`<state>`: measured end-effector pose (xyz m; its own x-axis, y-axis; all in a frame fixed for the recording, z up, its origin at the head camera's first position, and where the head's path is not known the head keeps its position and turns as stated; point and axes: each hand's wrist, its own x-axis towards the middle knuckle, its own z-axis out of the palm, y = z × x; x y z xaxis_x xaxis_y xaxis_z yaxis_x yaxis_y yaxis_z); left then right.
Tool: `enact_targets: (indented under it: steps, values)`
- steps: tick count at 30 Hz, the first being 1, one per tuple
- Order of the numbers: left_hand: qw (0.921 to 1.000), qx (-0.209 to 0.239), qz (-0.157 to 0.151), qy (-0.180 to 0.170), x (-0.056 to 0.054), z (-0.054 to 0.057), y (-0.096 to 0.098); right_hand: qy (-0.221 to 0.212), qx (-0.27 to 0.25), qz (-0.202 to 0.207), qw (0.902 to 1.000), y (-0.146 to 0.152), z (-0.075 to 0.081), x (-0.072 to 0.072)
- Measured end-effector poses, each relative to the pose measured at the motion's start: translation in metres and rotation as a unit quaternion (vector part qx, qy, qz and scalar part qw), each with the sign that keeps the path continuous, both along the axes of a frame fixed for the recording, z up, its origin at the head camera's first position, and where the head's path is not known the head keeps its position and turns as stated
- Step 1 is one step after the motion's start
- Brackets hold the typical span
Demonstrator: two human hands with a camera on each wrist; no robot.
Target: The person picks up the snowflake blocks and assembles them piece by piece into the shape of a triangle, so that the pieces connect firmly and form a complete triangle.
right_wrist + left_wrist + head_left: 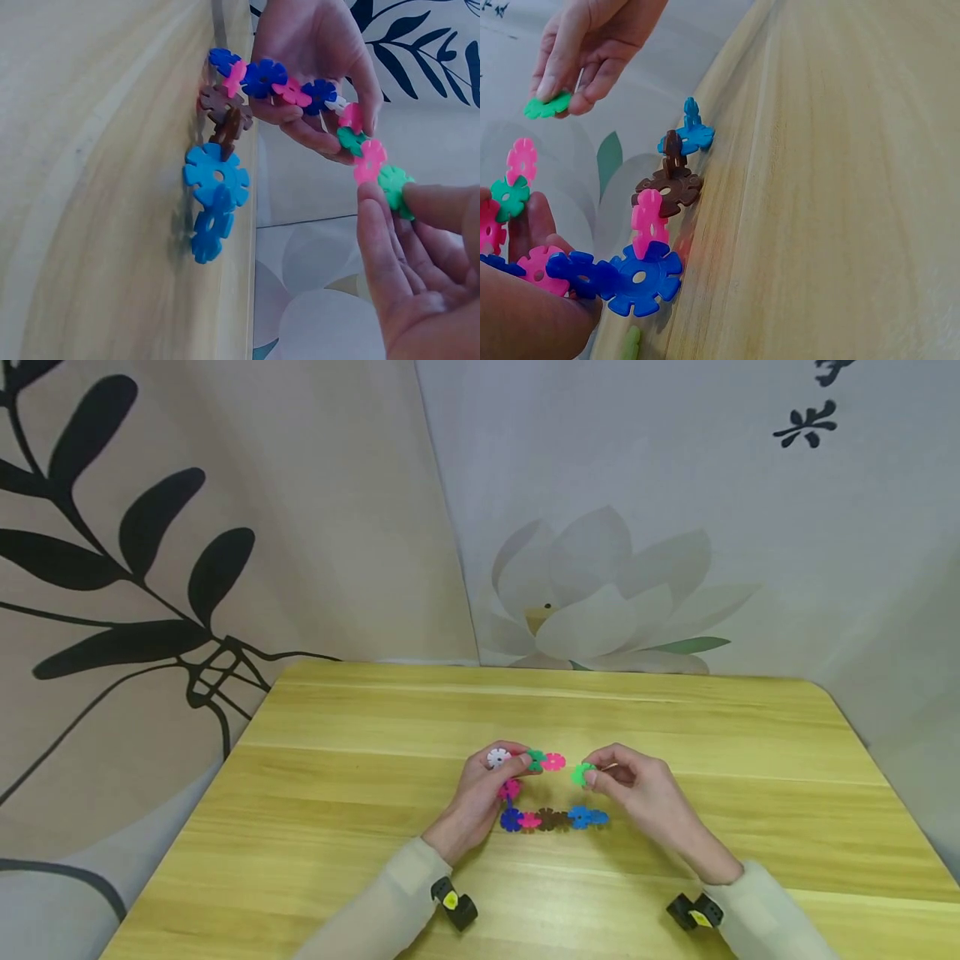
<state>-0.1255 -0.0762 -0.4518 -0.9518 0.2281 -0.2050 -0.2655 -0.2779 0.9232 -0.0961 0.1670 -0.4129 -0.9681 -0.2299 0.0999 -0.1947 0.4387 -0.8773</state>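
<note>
My left hand [474, 797] holds a bent chain of flower-shaped interlocking plastic discs, pinching it near a green disc [536, 761]. Beyond that, a pink disc [554, 762] forms the chain's upper end. A white disc [498, 758] shows by the left fingers, which partly hide the links there. Dark blue [639, 277], brown [671, 189] and light blue discs [217, 175] make up the lower run, lying along the table. Between thumb and fingertips, my right hand [637, 781] pinches a single light green disc [547, 106]. In the head view a small gap separates it from the pink end disc.
Both hands work above a pale wooden table [337, 793]. Behind its far edge hangs a backdrop [360, 527] with printed leaves and a flower. A black wrist camera [455, 906] is strapped to the left wrist, and another black camera [694, 912] to the right.
</note>
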Motion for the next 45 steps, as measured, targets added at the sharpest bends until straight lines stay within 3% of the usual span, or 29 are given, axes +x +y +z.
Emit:
enact_targets:
  steps: [13, 32, 38, 45]
  values:
    - [1.0, 0.007, 0.0, 0.001, 0.001, 0.001, -0.001, -0.028, -0.017, -0.037, 0.9988, -0.005, 0.004, -0.009]
    - [0.9998, 0.016, -0.01, -0.002, 0.001, 0.002, 0.0, -0.032, -0.009, -0.03, 0.999, -0.01, 0.001, -0.012]
    - [0.9997, -0.004, -0.02, 0.013, 0.0, 0.001, 0.002, -0.026, -0.013, -0.03, 0.9991, -0.012, 0.0, -0.012]
    - [0.9986, -0.051, -0.002, 0.011, 0.0, 0.002, 0.003, -0.027, -0.025, -0.03, 0.9989, -0.016, -0.001, -0.011]
